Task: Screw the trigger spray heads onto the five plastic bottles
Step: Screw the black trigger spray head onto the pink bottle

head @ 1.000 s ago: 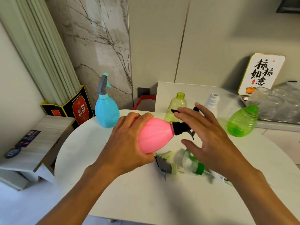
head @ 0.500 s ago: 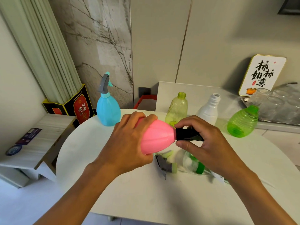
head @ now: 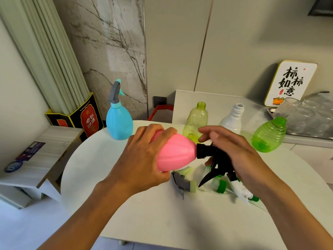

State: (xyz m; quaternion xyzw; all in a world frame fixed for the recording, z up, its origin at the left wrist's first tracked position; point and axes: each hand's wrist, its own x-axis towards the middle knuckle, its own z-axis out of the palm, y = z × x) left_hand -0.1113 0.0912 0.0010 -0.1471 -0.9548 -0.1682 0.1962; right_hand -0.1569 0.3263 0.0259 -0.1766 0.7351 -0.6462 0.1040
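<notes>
Right hand (head: 237, 156) has opened off the black head (head: 214, 156); left hand (head: 144, 159) still grips the pink bottle (head: 177, 152) above the white table (head: 162, 222).

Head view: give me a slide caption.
Left hand holds pink bottle sideways; right hand at its black spray head.

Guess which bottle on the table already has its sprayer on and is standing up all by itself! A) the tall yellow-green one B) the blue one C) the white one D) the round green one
B: the blue bottle stands alone with a grey trigger head on top, while the white bottle, the round green bottle and the tall yellow-green bottle have bare necks.
</notes>
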